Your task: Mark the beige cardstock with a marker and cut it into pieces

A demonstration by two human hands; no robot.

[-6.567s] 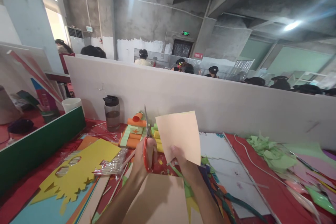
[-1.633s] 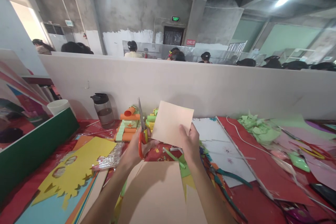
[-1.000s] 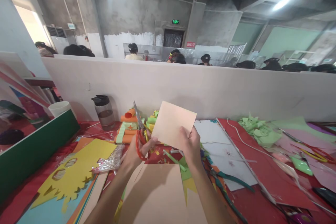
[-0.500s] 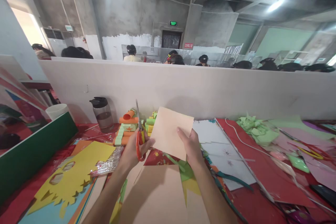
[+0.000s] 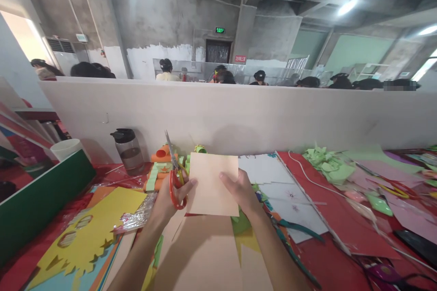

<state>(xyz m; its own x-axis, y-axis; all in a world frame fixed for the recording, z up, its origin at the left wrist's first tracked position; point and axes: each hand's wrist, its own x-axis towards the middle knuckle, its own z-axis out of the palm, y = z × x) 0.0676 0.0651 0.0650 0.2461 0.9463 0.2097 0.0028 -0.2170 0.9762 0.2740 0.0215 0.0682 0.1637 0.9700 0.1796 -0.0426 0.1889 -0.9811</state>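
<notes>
The right hand (image 5: 243, 191) pinches a smooth, squarish peach paper (image 5: 210, 195) by its right edge; the left hand (image 5: 167, 202) curls around red-and-yellow-handled scissors (image 5: 174, 161), its thumb (image 5: 190, 186) on the paper's left edge, the slim metal blades (image 5: 171, 150) aimed at eleven o'clock. From the paper, a wider peach sheet (image 5: 208, 259) lies at six o'clock, a jagged yellow cutout (image 5: 112, 209) at eight, a translucent bottle (image 5: 129, 157) at ten.

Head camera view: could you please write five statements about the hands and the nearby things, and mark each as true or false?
1. The left hand holds scissors. True.
2. The right hand holds pliers. False: the right hand grips a beige sheet.
3. The bottle stands left of the orange rolls. True.
4. The bottle's lid is white. False: the lid is black.
5. The scissors have red on their handles. True.
</notes>
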